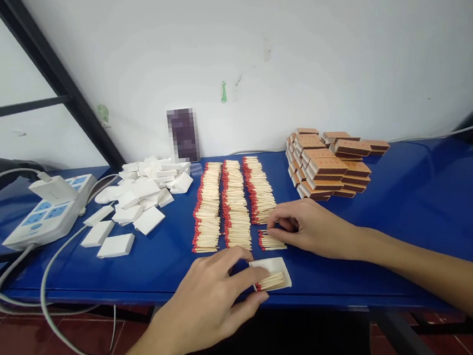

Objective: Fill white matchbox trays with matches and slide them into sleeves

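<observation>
My left hand (226, 295) grips a small white matchbox tray (280, 264) at the desk's front edge, with a finger reaching inside. Red-tipped matchsticks (274, 281) lie in the tray along its near side. Just beyond it, my right hand (304, 229) pinches at a small group of matchsticks (271, 242); its fingertips partly cover what they grasp. Three long rows of matches stretch toward the wall: a left row (206, 214), a middle row (235, 211) and a right row (259, 189), whose near end is by my right fingers.
White trays (141, 192) lie heaped at the left, a few loose ones nearer. Brown matchboxes (323, 164) are stacked at the right back. A power strip (43, 218) with trailing cables sits far left. A pixelated dark rectangle (184, 135) leans against the wall.
</observation>
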### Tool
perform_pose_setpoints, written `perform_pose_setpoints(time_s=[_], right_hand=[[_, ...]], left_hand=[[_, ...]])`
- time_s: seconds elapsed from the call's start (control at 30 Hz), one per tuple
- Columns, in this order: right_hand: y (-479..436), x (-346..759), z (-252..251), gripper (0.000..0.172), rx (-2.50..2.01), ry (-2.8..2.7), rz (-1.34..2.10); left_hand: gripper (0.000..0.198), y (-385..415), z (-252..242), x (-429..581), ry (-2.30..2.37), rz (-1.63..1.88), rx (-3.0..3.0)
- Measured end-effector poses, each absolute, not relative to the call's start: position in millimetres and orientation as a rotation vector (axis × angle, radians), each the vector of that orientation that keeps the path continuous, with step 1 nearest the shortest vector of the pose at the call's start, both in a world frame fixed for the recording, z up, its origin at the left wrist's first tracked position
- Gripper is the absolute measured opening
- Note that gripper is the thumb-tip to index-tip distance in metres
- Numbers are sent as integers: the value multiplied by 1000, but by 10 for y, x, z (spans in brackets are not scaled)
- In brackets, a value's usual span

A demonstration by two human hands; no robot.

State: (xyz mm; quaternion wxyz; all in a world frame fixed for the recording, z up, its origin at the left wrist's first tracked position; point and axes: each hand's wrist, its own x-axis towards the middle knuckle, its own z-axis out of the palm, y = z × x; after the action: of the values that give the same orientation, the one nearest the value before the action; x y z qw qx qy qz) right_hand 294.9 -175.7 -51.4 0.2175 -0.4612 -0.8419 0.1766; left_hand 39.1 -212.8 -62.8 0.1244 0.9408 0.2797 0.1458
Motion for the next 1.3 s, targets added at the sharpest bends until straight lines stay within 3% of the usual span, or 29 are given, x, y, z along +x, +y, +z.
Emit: perform_pose_setpoints(time_s=[0.73,1.3], right_hand=[[-1898,2943,-378,21,-1316,-2455,551],[-1876,2930,-418,20,-1409,-2430,574]], left_hand=[[24,-2135,-630,375,828,450,2724],[43,-2171,-614,378,879,467,2714]])
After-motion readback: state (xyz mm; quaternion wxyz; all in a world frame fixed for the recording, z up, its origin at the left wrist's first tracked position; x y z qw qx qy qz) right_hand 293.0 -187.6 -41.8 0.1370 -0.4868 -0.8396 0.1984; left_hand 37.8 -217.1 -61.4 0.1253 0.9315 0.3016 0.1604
